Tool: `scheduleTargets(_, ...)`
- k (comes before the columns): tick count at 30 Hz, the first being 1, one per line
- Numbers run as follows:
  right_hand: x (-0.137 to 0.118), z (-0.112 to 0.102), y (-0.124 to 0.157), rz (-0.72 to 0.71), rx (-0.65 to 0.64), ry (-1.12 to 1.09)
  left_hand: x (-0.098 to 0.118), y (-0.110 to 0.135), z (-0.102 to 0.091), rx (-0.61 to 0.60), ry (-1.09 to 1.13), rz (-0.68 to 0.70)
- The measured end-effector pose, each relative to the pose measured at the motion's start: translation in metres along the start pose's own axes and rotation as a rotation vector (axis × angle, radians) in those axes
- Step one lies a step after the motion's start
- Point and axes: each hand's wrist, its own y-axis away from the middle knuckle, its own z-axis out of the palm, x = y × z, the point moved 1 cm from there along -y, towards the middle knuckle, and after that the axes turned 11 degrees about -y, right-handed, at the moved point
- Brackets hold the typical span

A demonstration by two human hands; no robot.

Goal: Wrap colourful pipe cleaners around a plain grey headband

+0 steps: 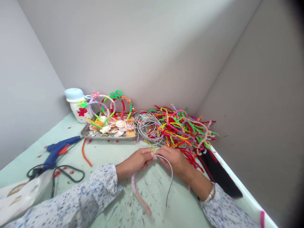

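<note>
Grey headband (pixel 171 181) between left hand (pixel 137 161) and right hand (pixel 176 161), fingertips together.

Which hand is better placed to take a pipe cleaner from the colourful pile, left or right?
Right, probably. The right hand sits just before the pipe cleaner pile, nearly touching it. The left hand is farther from it. Both hands pinch the headband.

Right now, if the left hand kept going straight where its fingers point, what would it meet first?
The right hand: it and the left hand pinch the grey headband at its top, fingertips almost touching. Beyond, probably the pipe cleaner pile; depth is unclear.
</note>
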Motion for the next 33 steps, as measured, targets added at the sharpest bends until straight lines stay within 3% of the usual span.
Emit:
scheduleTargets(9,-0.0032,0.0008,-0.0008,-0.010,0.021,0.008,0.0017,0.0012,0.0011,0.038,0.042,-0.074)
scheduleTargets(22,-0.0010,0.0040,0.0008,0.006,0.049,0.008,-0.0019,-0.0006,-0.0012,0.037,0.133,-0.037)
scheduleTargets(33,-0.0027,0.0030,0.0010,-0.015,0.045,0.019,0.0020,0.0006,0.0014,0.034,0.081,-0.033)
